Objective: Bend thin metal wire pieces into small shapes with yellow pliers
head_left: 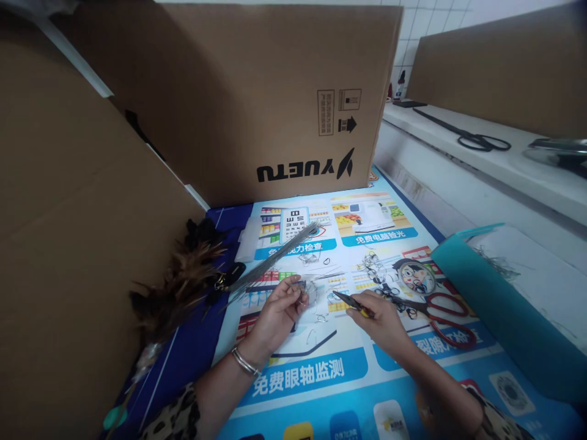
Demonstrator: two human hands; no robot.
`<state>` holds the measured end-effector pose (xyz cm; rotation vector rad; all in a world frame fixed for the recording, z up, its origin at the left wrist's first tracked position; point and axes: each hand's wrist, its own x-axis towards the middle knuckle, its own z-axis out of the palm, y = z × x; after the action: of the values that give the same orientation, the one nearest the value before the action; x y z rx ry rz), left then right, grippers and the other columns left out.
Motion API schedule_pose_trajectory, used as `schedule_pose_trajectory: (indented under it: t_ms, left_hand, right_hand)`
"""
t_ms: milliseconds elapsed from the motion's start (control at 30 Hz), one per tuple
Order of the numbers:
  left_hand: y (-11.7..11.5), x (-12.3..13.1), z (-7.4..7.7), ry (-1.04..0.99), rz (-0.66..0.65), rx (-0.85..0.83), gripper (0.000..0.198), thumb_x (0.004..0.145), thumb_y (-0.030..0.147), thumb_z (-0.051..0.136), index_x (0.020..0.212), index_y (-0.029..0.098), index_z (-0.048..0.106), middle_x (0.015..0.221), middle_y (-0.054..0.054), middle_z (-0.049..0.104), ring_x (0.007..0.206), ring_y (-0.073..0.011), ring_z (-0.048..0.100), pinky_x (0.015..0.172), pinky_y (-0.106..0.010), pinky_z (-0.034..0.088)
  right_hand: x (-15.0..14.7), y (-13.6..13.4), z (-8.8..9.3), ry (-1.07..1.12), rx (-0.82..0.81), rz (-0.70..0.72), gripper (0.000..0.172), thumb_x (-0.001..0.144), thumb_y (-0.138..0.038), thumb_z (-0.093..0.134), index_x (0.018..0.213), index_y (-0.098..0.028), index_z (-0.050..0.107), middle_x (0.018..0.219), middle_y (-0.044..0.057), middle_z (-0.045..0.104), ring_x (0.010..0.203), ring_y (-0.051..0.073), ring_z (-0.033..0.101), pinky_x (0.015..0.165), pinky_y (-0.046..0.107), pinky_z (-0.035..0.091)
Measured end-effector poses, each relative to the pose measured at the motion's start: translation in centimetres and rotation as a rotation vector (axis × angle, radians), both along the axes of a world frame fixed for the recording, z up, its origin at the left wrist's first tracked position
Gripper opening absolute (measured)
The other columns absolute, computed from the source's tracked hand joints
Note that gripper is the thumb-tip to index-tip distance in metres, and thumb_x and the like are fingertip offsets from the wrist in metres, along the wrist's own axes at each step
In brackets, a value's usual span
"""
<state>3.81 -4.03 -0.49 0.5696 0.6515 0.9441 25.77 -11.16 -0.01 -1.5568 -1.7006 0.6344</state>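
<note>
A thin bent piece of silver wire sits just above the printed blue poster on the counter, pinched between the closed fingers of the left hand. Just beside it, the right hand has its fingers wrapped shut around slim yellow-handled pliers, the tip pointing at the wire. A bundle of straight steel wires lies to the left, brown feathers beyond it; red-handled scissors rest to the right
</note>
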Motion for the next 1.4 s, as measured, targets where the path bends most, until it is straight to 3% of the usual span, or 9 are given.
schedule_pose_trajectory:
  t_ms: [133,267,400,500,733,900,1100,1233,1400]
  left_hand:
    - [0.1,-0.2,0.0,0.002,0.004,0.003,0.036,0.074,0.008,0.059,0.107,0.020,0.052,0.080,-0.001,0.055,0.081,-0.0135,0.059,0.073,-0.024,0.049]
    - [0.3,-0.5,-0.2,-0.046,-0.037,-0.036,0.020,0.075,0.011,0.057,0.095,0.016,0.056,0.084,-0.003,0.058,0.088,-0.0178,0.059,0.079,-0.031,0.049]
    - [0.5,-0.6,-0.2,-0.103,-0.025,-0.079,0.008,0.081,0.020,0.054,0.086,0.015,0.056,0.084,-0.004,0.058,0.087,-0.0187,0.058,0.079,-0.035,0.049]
    - [0.5,-0.5,-0.1,-0.072,-0.008,-0.073,0.012,0.082,0.025,0.053,0.077,0.014,0.056,0.078,-0.003,0.058,0.081,-0.0174,0.059,0.076,-0.034,0.048]
    - [-0.3,-0.2,0.0,0.216,-0.019,0.213,0.015,0.079,0.024,0.057,0.070,0.014,0.051,0.066,-0.001,0.054,0.064,-0.0116,0.052,0.061,-0.024,0.040]
    - [-0.5,-0.4,-0.2,0.383,-0.076,0.391,0.013,0.080,0.026,0.057,0.076,0.015,0.050,0.069,-0.002,0.056,0.066,-0.0122,0.050,0.063,-0.024,0.038]
    - [-0.4,-0.4,-0.4,0.416,-0.098,0.458,0.013,0.079,0.026,0.057,0.079,0.016,0.049,0.070,0.000,0.053,0.066,-0.0119,0.049,0.064,-0.024,0.038]
    - [-0.4,-0.4,-0.4,0.437,-0.113,0.471,0.014,0.078,0.027,0.058,0.080,0.017,0.049,0.072,0.000,0.054,0.067,-0.0120,0.049,0.064,-0.023,0.037]
    - [-0.5,-0.3,-0.3,0.430,-0.101,0.457,0.014,0.078,0.025,0.059,0.082,0.017,0.048,0.071,0.001,0.051,0.066,-0.0107,0.046,0.062,-0.022,0.035]
  right_hand:
    - [0.1,0.1,0.0,-0.005,0.010,0.005,0.015,0.078,-0.026,0.055,0.089,-0.020,0.062,0.078,0.003,0.059,0.073,0.018,0.057,0.062,0.026,0.045]
    - [0.0,0.1,0.3,0.003,-0.013,0.011,0.015,0.079,-0.026,0.054,0.090,-0.019,0.061,0.081,0.003,0.059,0.076,0.017,0.057,0.065,0.026,0.045]
    - [0.0,0.1,0.4,-0.003,-0.044,0.004,0.015,0.078,-0.026,0.054,0.089,-0.018,0.061,0.081,0.004,0.058,0.077,0.018,0.056,0.066,0.026,0.044]
    - [0.0,0.1,0.3,-0.001,-0.050,0.005,0.015,0.078,-0.027,0.054,0.090,-0.018,0.061,0.082,0.004,0.058,0.078,0.018,0.056,0.067,0.026,0.044]
    - [0.4,0.1,0.3,-0.038,-0.028,0.003,0.017,0.080,-0.028,0.053,0.092,-0.020,0.061,0.086,0.005,0.059,0.081,0.019,0.056,0.070,0.027,0.044]
    - [1.6,0.4,0.4,-0.112,-0.029,0.086,0.020,0.080,-0.028,0.052,0.095,-0.021,0.062,0.091,0.006,0.061,0.085,0.019,0.056,0.071,0.028,0.044]
    - [2.3,0.1,2.5,-0.307,-0.222,0.360,0.019,0.076,-0.026,0.055,0.092,-0.025,0.066,0.082,0.002,0.063,0.078,0.017,0.056,0.069,0.024,0.041]
    - [2.3,-0.5,3.5,-0.485,-0.303,0.320,0.025,0.077,-0.025,0.052,0.098,-0.028,0.064,0.090,0.003,0.063,0.086,0.019,0.055,0.070,0.025,0.039]
    - [2.7,-0.6,3.2,-0.683,-0.336,0.226,0.023,0.076,-0.024,0.051,0.094,-0.026,0.064,0.093,0.004,0.062,0.087,0.020,0.054,0.065,0.025,0.036]
